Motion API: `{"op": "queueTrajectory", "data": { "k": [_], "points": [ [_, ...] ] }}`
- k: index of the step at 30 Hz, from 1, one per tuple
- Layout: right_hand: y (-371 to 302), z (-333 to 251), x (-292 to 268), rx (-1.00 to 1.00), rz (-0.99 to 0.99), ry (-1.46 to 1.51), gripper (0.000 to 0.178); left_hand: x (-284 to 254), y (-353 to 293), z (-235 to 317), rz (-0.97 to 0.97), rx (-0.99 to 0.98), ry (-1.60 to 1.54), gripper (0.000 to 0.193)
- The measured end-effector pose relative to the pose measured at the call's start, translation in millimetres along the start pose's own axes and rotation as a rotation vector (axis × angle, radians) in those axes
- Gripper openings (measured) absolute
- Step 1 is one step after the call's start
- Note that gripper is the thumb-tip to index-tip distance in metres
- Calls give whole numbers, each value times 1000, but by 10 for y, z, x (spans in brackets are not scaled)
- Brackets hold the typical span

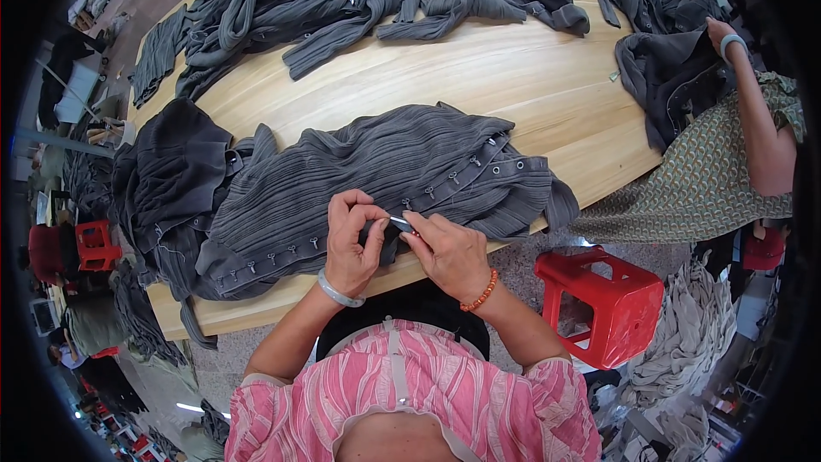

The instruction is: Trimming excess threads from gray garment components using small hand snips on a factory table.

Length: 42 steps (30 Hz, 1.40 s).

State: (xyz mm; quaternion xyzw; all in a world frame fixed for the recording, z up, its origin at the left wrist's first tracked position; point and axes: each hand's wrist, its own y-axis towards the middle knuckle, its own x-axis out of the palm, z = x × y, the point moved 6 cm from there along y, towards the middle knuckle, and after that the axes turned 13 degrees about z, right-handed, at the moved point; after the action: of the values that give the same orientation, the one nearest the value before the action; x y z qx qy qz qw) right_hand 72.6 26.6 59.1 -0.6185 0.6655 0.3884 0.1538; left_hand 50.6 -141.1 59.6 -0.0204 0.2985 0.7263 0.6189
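A dark grey ribbed garment lies spread along the table's near edge, with a row of metal hooks and eyelets down its front band. Over that band, my left hand is closed in a pinch; what its fingertips hold is too small to make out. My right hand grips a small tool with a silvery tip, and a bit of red shows by the fingers. The tip points at my left fingertips. Most of the tool is hidden in my right hand.
The pale wooden table bears more dark garments along its far side. At the right, another person's hand holds a dark garment. A red plastic stool stands beside me, near a light grey fabric pile.
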Motion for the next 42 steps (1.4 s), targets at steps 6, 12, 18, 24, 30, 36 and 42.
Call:
{"op": "queueTrajectory", "data": {
  "k": [6, 12, 18, 24, 30, 36, 42],
  "points": [
    [194, 324, -437, 108, 283, 58, 36, 109, -170, 381, -606, 201, -129, 20],
    [460, 694, -603, 123, 340, 13, 37, 334, 189, 375, -148, 243, 175, 20],
    [438, 767, -552, 111, 340, 9, 38, 481, 212, 109, -114, 202, 280, 20],
    [424, 758, -545, 86, 347, -21, 39, 523, 229, 177, -117, 219, 339, 17],
    [420, 756, -552, 96, 338, -17, 39, 601, 256, 171, -133, 240, 385, 12],
    [400, 751, -619, 69, 339, 39, 40, 484, 291, 50, -164, 64, 93, 9],
    [229, 481, -695, -20, 269, -9, 41, 441, 246, -14, -230, -91, -44, 4]
  ]
}}
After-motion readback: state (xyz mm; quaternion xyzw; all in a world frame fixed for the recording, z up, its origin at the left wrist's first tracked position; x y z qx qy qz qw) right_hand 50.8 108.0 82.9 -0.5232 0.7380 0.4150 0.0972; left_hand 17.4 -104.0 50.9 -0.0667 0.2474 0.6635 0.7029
